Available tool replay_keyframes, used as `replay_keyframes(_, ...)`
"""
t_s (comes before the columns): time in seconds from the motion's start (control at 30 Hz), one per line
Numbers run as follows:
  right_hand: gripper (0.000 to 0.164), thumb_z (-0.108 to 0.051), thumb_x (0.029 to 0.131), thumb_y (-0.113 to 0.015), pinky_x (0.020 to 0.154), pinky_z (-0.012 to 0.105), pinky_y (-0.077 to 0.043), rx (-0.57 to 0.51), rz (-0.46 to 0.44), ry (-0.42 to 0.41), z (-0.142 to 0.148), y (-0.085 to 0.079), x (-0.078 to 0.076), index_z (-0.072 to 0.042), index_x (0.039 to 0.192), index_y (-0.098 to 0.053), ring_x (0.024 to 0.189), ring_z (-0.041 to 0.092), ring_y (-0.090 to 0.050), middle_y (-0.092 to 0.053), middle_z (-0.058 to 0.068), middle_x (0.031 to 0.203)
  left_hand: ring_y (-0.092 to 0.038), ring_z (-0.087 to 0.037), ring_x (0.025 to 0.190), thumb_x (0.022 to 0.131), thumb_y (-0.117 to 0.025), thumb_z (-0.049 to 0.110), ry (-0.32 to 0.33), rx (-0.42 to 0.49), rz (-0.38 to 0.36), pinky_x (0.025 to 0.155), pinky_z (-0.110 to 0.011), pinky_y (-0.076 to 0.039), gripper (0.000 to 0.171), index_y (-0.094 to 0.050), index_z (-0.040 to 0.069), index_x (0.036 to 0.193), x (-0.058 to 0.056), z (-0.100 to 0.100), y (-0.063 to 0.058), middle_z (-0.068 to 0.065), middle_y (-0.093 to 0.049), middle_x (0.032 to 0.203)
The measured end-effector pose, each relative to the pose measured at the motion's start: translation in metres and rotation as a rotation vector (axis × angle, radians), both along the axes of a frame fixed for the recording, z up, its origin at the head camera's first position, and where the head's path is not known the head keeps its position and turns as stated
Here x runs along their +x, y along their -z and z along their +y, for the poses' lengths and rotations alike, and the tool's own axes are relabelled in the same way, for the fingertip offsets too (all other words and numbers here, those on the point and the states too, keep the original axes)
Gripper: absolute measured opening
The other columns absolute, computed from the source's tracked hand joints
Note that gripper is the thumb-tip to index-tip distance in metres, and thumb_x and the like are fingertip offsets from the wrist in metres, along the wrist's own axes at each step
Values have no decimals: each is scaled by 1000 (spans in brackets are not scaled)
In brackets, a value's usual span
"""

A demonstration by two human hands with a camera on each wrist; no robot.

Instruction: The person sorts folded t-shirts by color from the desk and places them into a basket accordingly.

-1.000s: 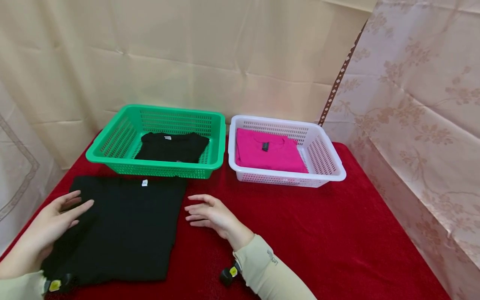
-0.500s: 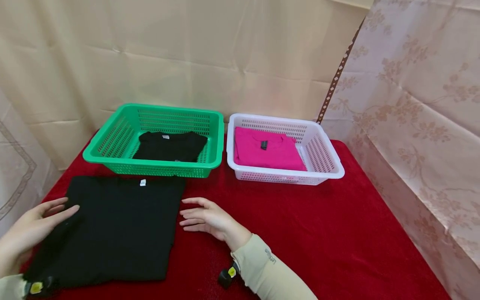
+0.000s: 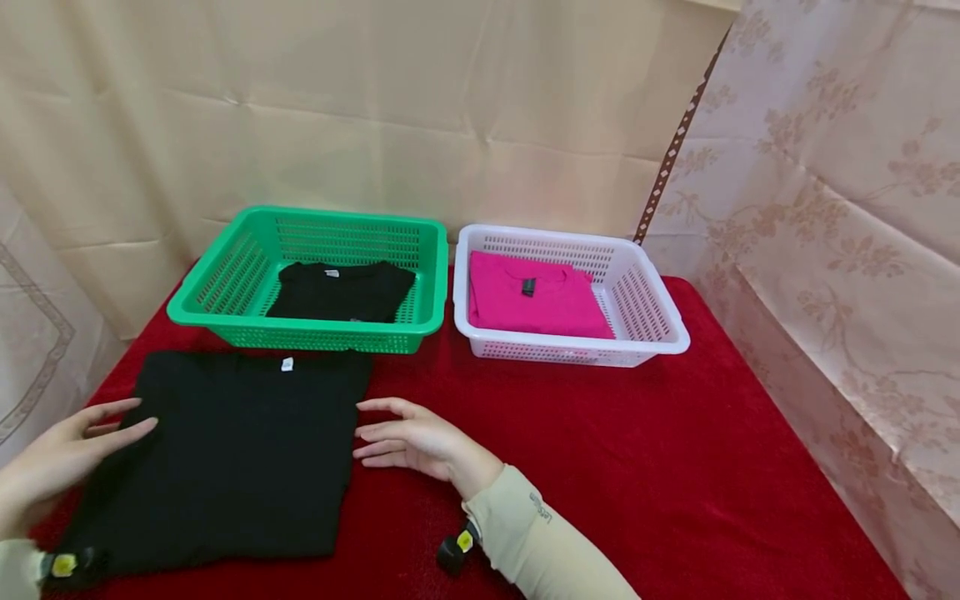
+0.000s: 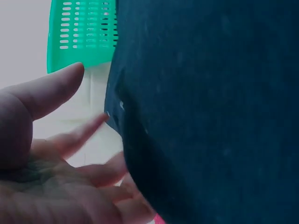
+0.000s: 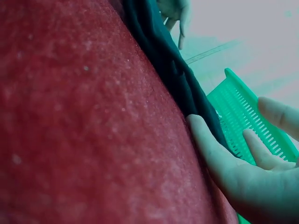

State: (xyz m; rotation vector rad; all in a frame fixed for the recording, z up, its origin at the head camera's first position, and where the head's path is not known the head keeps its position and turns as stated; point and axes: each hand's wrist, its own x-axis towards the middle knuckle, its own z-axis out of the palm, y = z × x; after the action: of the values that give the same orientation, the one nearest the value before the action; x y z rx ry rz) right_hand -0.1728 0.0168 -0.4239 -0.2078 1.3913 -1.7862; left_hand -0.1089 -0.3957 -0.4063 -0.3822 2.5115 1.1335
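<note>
A folded black T-shirt [image 3: 232,458] with a white neck label lies flat on the red cloth at the left front. My left hand [image 3: 67,454] is at its left side, fingers extended and thumb apart, overlapping the shirt's edge in the head view. In the left wrist view, the fingertips reach the edge of the dark fabric [image 4: 210,112], which partly hides them. At the opposite side my right hand [image 3: 423,442] has its fingers loosely extended, tips right at the shirt's right edge. The right wrist view shows a fingertip [image 5: 198,126] beside the fabric edge.
Behind the shirt stands a green basket [image 3: 307,327] with another folded black T-shirt [image 3: 341,296] inside. To its right, a white basket [image 3: 570,343] holds a folded pink T-shirt [image 3: 532,308]. Red cloth [image 3: 637,467] covers the table, and curtains [image 3: 337,108] rise behind.
My left hand has shifted left and slightly down, out to the shirt's left edge. My right hand has moved slightly left, closer to the right edge. The baskets stay in place.
</note>
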Motion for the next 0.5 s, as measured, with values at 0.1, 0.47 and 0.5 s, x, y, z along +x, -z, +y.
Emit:
replay_keyframes(0.1, 42, -12, 100, -53, 105, 48, -48, 1, -18, 9, -2, 1, -2, -11, 142, -50, 121, 39, -62, -61, 19, 132, -64, -36, 100, 103, -44, 50, 17, 7, 6, 75, -35, -54, 86, -11, -14, 151, -1, -4, 4, -49, -30, 140)
replay_keyframes(0.47, 41, -11, 100, -54, 106, 47, -47, 20, -42, 4, -18, -1, -6, -14, 140, -52, 111, 26, -65, -64, 14, 129, -68, -21, 91, 99, -51, 53, 50, 19, -37, 73, -33, -57, 83, -24, -7, 151, -7, -10, 10, -45, -31, 140)
replay_keyframes(0.5, 40, -11, 100, -55, 106, 47, -47, 23, -44, 3, -20, -1, -7, -15, 140, -53, 111, 26, -65, -64, 14, 128, -67, -22, 90, 99, -52, 52, 64, 5, -36, 73, -33, -56, 83, -25, -7, 150, -7, -8, 9, -45, -32, 139)
